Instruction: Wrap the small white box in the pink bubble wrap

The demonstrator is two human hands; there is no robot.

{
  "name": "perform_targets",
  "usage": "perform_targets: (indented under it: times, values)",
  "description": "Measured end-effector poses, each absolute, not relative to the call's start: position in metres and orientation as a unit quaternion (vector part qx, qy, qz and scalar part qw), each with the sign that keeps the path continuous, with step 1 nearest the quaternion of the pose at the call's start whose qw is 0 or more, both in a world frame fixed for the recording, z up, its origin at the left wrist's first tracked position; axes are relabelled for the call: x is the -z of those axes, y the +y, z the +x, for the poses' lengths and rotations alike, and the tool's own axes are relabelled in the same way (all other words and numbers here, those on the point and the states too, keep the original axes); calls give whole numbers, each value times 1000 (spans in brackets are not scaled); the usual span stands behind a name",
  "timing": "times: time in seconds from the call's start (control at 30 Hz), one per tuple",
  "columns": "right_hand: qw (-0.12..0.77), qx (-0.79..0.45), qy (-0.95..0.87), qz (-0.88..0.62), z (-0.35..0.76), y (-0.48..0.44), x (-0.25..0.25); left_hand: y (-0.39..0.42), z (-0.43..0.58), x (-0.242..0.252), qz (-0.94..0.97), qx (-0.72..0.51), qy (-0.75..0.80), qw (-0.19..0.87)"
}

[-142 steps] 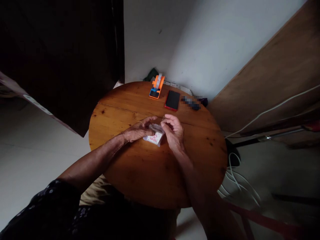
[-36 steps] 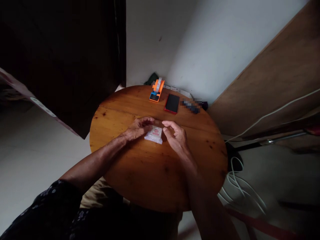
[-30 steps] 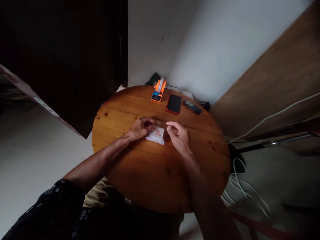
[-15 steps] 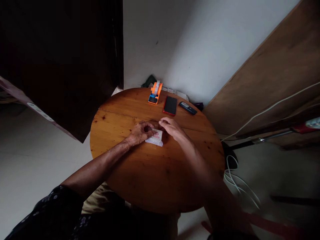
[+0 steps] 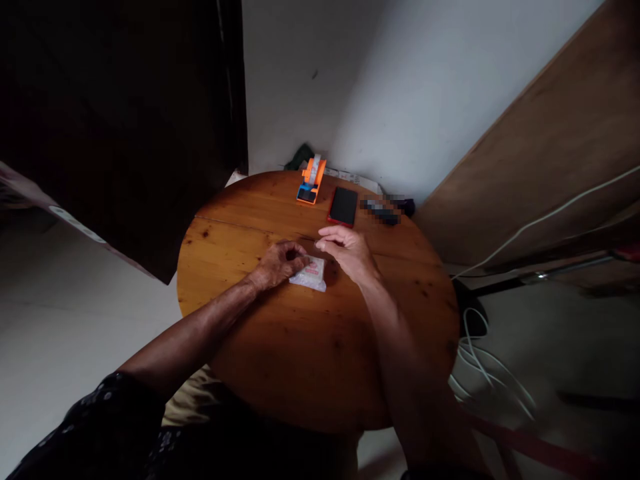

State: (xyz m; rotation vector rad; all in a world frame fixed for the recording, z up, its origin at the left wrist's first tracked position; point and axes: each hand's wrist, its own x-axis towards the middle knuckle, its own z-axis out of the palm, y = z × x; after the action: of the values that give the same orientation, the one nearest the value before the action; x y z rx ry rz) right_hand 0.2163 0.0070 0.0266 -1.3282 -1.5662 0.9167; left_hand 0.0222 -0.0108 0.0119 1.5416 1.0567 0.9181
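Note:
A small white box [image 5: 314, 269] with red print lies on the round wooden table, and pale clear wrapping [image 5: 309, 284] shows along its near side. My left hand [image 5: 280, 263] grips the box at its left edge, thumb on top and fingers curled behind. Just beyond the box's far right corner is my right hand [image 5: 347, 250], raised a little, with thumb and forefinger pinched together. What sits in that pinch, if anything, is too small to make out.
Toward the back of the table [image 5: 240, 207] stand an orange and blue tape dispenser [image 5: 311, 181], a red-edged phone [image 5: 343, 206] and a blurred dark object [image 5: 381, 211]. White cable [image 5: 475, 357] loops on the floor at right. A wall [image 5: 310, 87] rises behind.
My right hand has shifted slightly up and to the right, away from the box, its fingers more stretched out. The left hand and the box have hardly moved.

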Motion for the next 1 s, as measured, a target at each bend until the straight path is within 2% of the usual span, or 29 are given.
perform_targets:
  times: [0.2, 0.5, 0.83, 1.0]
  values:
    - [373, -268, -722, -518, 209, -8, -46, -10, 22, -12, 625, -371, 441, 527]
    - [280, -182, -767, -548, 197, -24, -61, -7, 23, -8, 624, -381, 435, 525]
    - [287, 30, -818, -497, 204, -44, -32, -9, 26, -12, 615, -379, 446, 528]
    - [241, 75, -851, -459, 206, -56, -35, -10, 25, -10, 608, -390, 435, 537]
